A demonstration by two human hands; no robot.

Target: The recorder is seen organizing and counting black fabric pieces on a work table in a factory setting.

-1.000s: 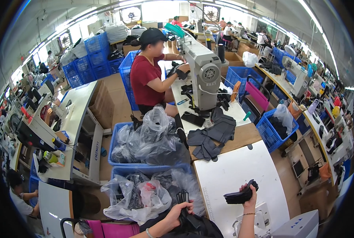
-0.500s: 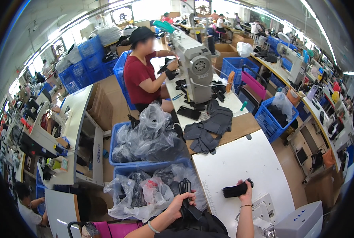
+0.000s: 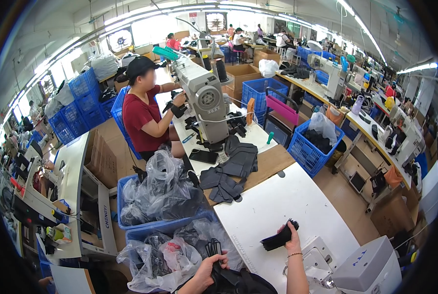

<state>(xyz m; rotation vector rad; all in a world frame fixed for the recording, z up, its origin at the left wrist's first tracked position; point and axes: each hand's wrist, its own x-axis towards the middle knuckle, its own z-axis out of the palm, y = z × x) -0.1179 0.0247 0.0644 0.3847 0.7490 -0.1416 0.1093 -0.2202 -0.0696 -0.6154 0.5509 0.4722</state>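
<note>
My left hand is closed round a bunch of black straps; their looped ends stick up above the fingers. Below it, more dark material lies across my lap. Over the white sewing table, my right hand grips a stack of short black fabric strips. The stack is tilted, with its upper right end slightly fanned. Close to my right forearm is the metal plate of a sewing machine, whose pale grey body fills the lower right.
Blue crates with plastic bags stand left of the table. Ahead, a co-worker in a red shirt works at a large sewing machine. Dark grey cut pieces and a phone lie beside that machine. Another blue crate stands right.
The view has turned right, so the surroundings sit farther left. The stack in my right hand has gone from nearly level to tilted. Both hands keep their hold.
</note>
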